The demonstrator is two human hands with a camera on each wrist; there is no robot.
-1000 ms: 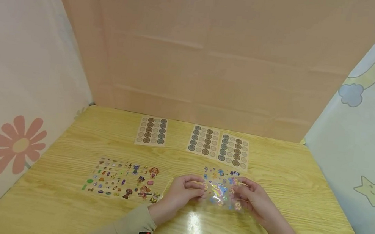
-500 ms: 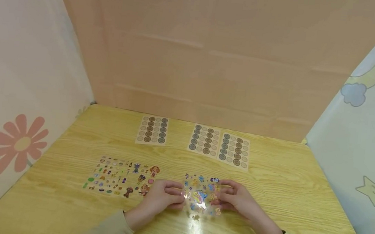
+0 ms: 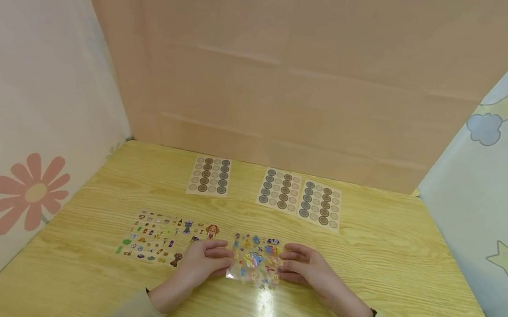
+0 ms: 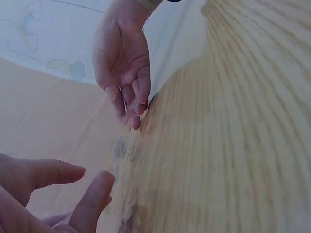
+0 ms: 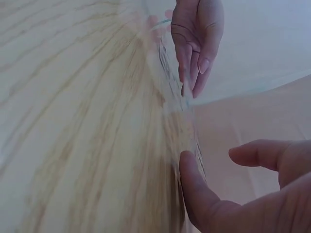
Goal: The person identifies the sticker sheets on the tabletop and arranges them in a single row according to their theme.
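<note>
A clear sticker sheet with small colourful cartoon figures lies flat over the tabletop, between my two hands in the head view. My left hand is at the sheet's left edge, fingers pointing toward it. In the left wrist view the left thumb and fingers stand apart. My right hand is at the sheet's right edge. In the right wrist view its thumb and fingers are also spread apart, a fingertip right at the sheet. Part of a larger clear sticker sheet is hidden behind the left hand.
Toward the back of the wooden table lie a left paper sheet, a middle paper sheet and a right paper sheet, all printed with rows of circles. A plain backdrop closes off the far side, with patterned cloth at both sides.
Both hands have moved left with the clear sticker sheet and lowered it toward the table. Their fingers have loosened from its edges. The left hand now covers part of the larger sheet.
</note>
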